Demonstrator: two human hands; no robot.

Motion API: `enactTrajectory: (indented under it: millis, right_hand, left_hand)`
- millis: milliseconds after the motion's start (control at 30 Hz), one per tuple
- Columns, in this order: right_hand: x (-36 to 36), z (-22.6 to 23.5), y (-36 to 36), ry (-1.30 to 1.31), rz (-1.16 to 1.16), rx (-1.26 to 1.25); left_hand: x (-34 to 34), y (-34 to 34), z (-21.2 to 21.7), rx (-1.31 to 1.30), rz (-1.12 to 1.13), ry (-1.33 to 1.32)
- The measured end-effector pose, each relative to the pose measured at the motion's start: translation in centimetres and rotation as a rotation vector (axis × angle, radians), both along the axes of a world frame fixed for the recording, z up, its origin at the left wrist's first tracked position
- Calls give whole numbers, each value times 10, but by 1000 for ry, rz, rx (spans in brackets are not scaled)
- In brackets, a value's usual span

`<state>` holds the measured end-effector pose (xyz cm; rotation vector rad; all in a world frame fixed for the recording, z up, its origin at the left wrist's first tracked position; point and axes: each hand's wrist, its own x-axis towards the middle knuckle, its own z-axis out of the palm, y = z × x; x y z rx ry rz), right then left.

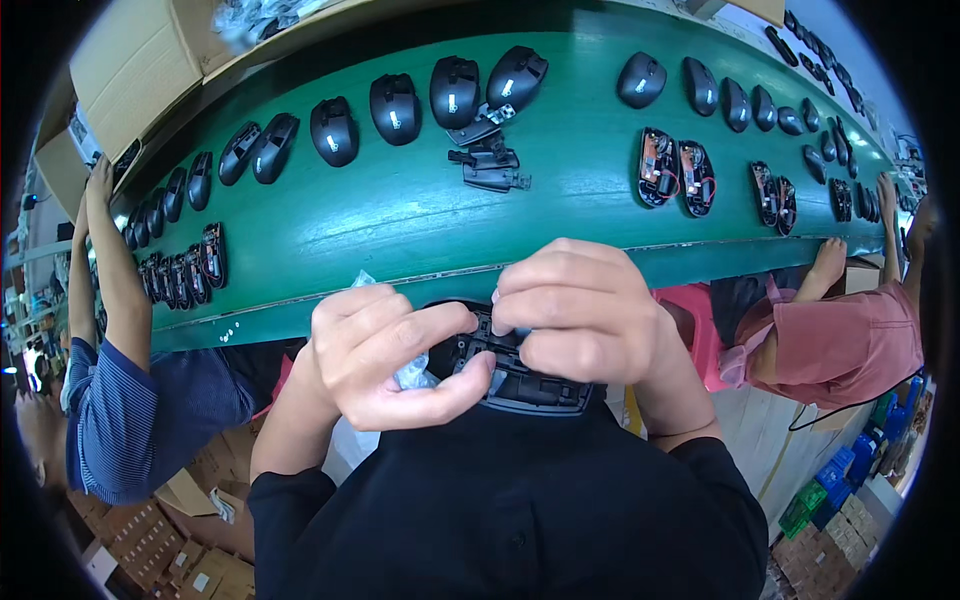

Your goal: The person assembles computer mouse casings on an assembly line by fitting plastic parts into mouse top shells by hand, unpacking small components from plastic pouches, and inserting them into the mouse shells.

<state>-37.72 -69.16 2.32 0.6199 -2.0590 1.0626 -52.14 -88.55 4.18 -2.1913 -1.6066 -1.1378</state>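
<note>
Head view: left hand (385, 355) and right hand (580, 315) both pinch a black mouse shell (520, 375) at chest height (clear plastic bag (410, 372) tucked under left fingers), just before the green belt (400, 215) carrying mice (395, 108).

Between my fingers (455, 322) sits a matt black plastic mouse base (520, 385), ribbed and dull, with a scrap of clear, crinkly film (412, 375) against it. The green counter (400, 215) looks smooth with a soft sheen; along its far edge, mouse shells (395, 108) shine glossy black.
</note>
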Motion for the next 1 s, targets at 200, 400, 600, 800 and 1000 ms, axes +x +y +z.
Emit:
enactTrajectory:
  millis: [200,400,600,800,1000]
  right_hand:
    - [12,-15,-1,-11,-78,-5]
    - [17,-40,40,-583,-282,-351]
    - [-34,-91,157,-825,-505,-642]
    - [-50,-76,129,-546,-957,124]
    - [-48,-91,25,-530,-554,305]
  left_hand:
    - [-2,15,-3,-39,-48,-29]
    - [-21,60,-43,-334,130,-498]
    - [-68,190,-81,-622,718,-43]
    - [-98,238,-81,-754,728,-25]
    - [-93,185,-45,-424,803,-299]
